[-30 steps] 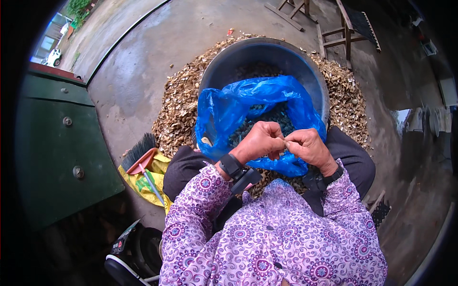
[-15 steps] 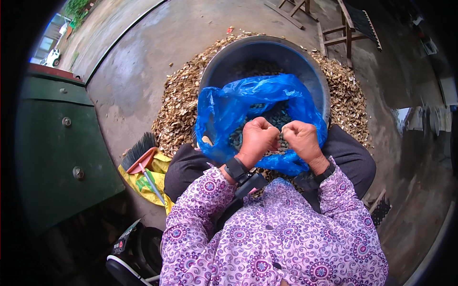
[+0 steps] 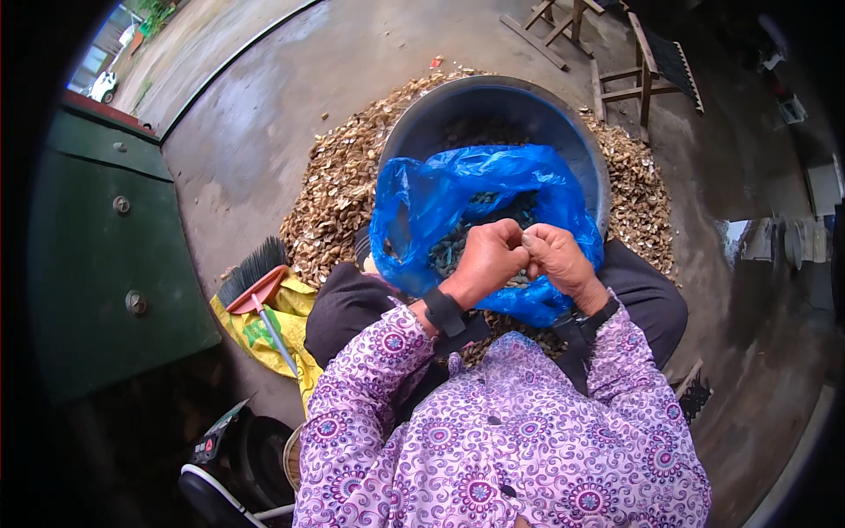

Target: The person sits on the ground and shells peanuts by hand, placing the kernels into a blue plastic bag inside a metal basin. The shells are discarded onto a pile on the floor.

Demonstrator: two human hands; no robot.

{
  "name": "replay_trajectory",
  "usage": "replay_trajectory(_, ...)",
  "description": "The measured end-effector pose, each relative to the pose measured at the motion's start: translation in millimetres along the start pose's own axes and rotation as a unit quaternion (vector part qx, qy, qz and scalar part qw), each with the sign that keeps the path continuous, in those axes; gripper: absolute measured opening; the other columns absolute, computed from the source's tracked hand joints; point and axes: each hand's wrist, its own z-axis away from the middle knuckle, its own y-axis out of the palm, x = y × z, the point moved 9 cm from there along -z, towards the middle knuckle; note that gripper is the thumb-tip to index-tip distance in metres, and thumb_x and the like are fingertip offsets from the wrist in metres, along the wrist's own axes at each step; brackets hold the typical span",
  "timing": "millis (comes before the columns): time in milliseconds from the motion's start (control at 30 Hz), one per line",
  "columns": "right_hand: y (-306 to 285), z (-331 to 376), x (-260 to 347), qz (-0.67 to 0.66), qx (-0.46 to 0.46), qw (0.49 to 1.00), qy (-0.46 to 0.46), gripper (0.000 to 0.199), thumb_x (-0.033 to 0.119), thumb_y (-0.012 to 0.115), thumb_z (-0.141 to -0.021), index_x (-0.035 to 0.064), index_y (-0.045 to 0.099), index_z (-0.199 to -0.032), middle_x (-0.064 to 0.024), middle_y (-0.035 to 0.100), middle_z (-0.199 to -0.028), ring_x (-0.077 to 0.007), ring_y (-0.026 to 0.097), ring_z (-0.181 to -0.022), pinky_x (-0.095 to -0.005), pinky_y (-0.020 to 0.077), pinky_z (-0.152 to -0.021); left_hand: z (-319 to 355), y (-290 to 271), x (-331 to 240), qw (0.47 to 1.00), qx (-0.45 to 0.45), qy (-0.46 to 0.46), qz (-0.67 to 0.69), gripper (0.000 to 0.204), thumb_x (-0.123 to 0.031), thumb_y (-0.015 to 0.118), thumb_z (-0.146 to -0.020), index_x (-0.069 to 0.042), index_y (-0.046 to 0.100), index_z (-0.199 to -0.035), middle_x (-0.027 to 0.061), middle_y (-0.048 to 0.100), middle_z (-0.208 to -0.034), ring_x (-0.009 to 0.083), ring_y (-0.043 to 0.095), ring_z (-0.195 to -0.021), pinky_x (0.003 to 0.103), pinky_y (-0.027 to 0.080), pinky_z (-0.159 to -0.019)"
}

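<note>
Above a blue plastic bag [image 3: 515, 167], my left hand [image 3: 486, 262] and my right hand [image 3: 563, 260] meet with fingers bent and fingertips pinched together. Whatever is between the fingertips is too small to make out. The bag lies spread open across the near part of a large round metal basin [image 3: 407, 132]. Many small pieces [image 3: 447, 251] lie inside it, tinted bluish, their kind hard to tell. Both my wrists wear dark bands.
Heaps of what look like peanut shells [image 3: 330, 185] surround the basin. To the left are a broom head [image 3: 255, 280], a yellow sack [image 3: 295, 308] and a green metal cabinet [image 3: 106, 264]. A wooden folding chair [image 3: 642, 84] stands at the far right.
My hands, apart half a second ago, have come together so that the fingertips touch. The view has shifted slightly.
</note>
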Motion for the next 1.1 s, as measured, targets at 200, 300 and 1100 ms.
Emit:
replay_trajectory(200, -46, 6, 20, 0.122, -0.070, 0.977, -0.159, 0.019, 0.020, 0.053, -0.083, 0.0011, 0.052, -0.083, -0.0035, 0.054, -0.066, -0.0081, 0.048, -0.049, -0.0212, 0.0408, -0.045, 0, 3, 13, 0.997, 0.024, -0.043, 0.063, 0.022, -0.011, 0.062, -0.067, 0.001, 0.058, -0.084, 0.0046, 0.060, -0.075, 0.0095, 0.055, -0.067, 0.024, 0.045, -0.061)
replay_trajectory(300, -133, 24, 35, -0.383, -0.114, 0.897, -0.190, 0.029, 0.029, 0.050, -0.085, -0.0007, 0.052, -0.086, -0.0038, 0.055, -0.070, -0.0066, 0.048, -0.049, -0.0168, 0.0408, -0.045, -1, 1, 1, 0.998, 0.024, -0.029, 0.044, 0.022, -0.010, 0.058, -0.069, 0.003, 0.057, -0.086, 0.0060, 0.059, -0.074, 0.0108, 0.056, -0.065, 0.024, 0.046, -0.059)
replay_trajectory(1100, -58, -44, -79, 0.647, -0.106, 0.754, -0.030, 0.017, 0.016, 0.062, -0.065, 0.0077, 0.064, -0.079, -0.0155, 0.060, -0.082, -0.0312, 0.057, -0.078, -0.0389, 0.0453, -0.067, 10, -30, -3, 0.995, -0.014, -0.041, 0.087, 0.019, -0.010, 0.055, -0.069, 0.003, 0.058, -0.081, 0.0083, 0.059, -0.067, 0.0126, 0.056, -0.060, 0.026, 0.046, -0.054)
